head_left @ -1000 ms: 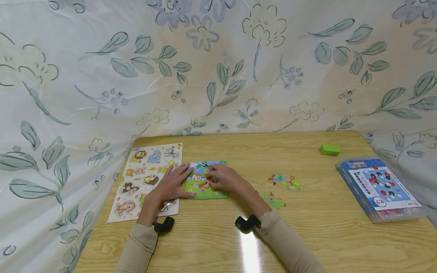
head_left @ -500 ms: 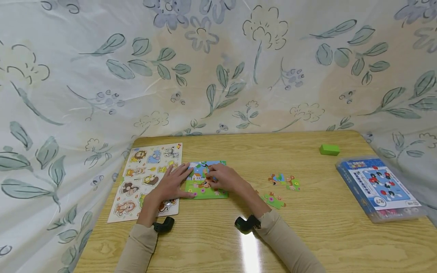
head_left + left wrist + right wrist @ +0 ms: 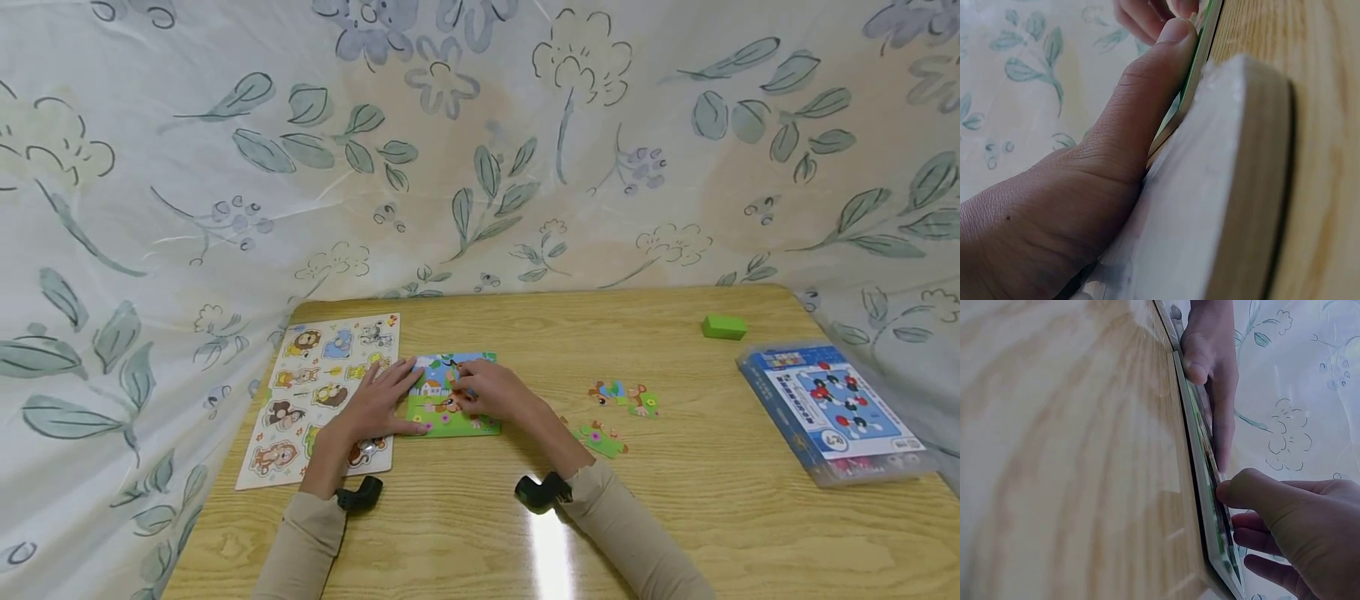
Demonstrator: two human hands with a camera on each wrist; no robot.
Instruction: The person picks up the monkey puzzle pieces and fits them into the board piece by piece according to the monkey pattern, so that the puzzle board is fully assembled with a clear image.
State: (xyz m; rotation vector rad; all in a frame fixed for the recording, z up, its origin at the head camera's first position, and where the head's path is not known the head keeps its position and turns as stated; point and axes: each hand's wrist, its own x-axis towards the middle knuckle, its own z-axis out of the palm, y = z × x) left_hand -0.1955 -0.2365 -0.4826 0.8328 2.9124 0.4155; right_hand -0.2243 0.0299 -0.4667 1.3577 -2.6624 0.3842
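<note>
Puzzle (image 3: pixel 450 427) sits on worktop (image 3: pixel 450 525), animal board (image 3: pixel 309 400) just left of it, loose pieces (image 3: pixel 600 439) to its right. Left hand (image 3: pixel 375 404), fingers straight, rests on puzzle; right hand (image 3: pixel 495 392) touches it, fingers bent, grasp unclear.

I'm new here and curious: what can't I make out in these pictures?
Head view: part of the puzzle, behind the right hand.
Head view: part of the animal board, behind the left hand.
Head view: lettering on the blue box, too small.
Left wrist view: most of the right hand, cut off at the top.
</note>
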